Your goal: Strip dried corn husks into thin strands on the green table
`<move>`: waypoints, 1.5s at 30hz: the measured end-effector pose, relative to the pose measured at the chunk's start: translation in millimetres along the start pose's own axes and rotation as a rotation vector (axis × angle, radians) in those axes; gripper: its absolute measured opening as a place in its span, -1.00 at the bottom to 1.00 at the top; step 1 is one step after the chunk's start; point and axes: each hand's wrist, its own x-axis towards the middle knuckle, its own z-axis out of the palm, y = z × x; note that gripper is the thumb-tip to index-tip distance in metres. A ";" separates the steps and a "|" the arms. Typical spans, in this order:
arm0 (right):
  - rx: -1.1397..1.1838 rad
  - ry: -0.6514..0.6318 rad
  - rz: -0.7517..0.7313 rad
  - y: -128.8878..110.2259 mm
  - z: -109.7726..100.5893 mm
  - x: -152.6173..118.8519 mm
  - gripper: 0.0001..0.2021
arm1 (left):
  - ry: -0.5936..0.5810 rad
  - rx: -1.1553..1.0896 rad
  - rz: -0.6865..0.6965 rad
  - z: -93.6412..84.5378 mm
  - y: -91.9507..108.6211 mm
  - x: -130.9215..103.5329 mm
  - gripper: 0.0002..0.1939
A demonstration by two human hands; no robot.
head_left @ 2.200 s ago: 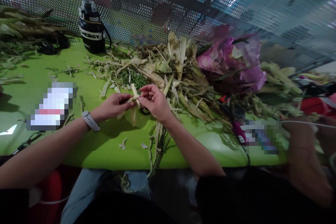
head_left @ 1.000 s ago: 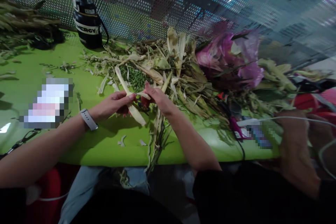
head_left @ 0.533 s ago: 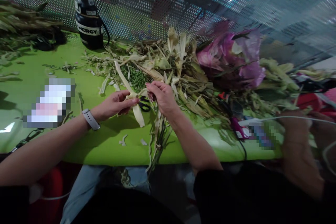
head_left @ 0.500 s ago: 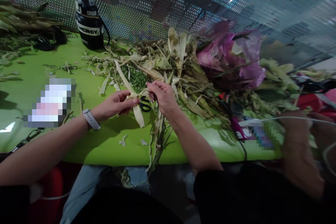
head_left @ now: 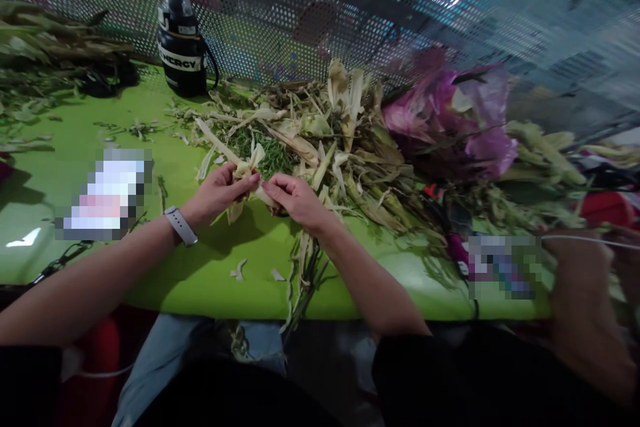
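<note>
Between my two hands is a pale, folded strip of husk (head_left: pixel 250 159), its long end pointing up and left. My left hand (head_left: pixel 225 188), with a pale watch band on the wrist, pinches the husk near its fold. Fingers of my right hand (head_left: pixel 293 199) are closed on the pale lower end of the husk, close to the left fingertips. Behind them lies a small heap of green strips (head_left: pixel 270 155), with a wide pile of dry husks (head_left: pixel 350 147) to its right. Dry stalks (head_left: pixel 303 273) hang over the table's front edge below my right hand.
A black bottle (head_left: pixel 183 47) stands at the back left of the green table (head_left: pixel 200 287). A blurred bright phone (head_left: pixel 107 193) lies left. Right are a pink plastic bag (head_left: pixel 450 120), a magenta tool (head_left: pixel 457 253) and another person's arm (head_left: pixel 583 300).
My right hand has moved left and slightly down, onto the husk beside my left hand. The husk is now folded, with a piece standing up. The whole view has shifted a little.
</note>
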 end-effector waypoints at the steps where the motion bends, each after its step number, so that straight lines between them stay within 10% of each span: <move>1: -0.019 0.012 -0.013 1.6 -0.2 0.6 -0.56 | 0.006 -0.015 -0.017 -0.3 1.4 -0.1 -0.67; 8: -0.267 0.056 -0.077 5.2 -13.3 4.5 -0.61 | 0.046 -0.206 -0.102 -7.4 8.3 2.2 -0.70; 14: -0.906 0.638 -0.603 9.1 3.5 -4.2 -0.80 | 0.010 -0.337 -0.060 -4.7 2.0 4.1 -0.80; 21: -0.986 0.267 -0.478 20.3 24.2 -5.2 -0.66 | 0.044 -0.144 -0.010 13.0 -8.0 -5.3 -0.69; 32: -0.167 -0.295 -0.110 18.9 19.6 2.0 -0.66 | 0.044 -0.187 -0.082 1.6 5.0 -3.7 -0.70; 39: -0.114 -0.365 -0.037 19.3 25.9 -0.8 -0.65 | 0.067 -0.237 -0.062 4.3 7.7 -2.6 -0.70; 45: -0.454 -0.179 -0.138 4.0 21.2 -10.4 -0.66 | 0.046 -0.020 -0.113 -1.7 16.7 -3.5 -0.70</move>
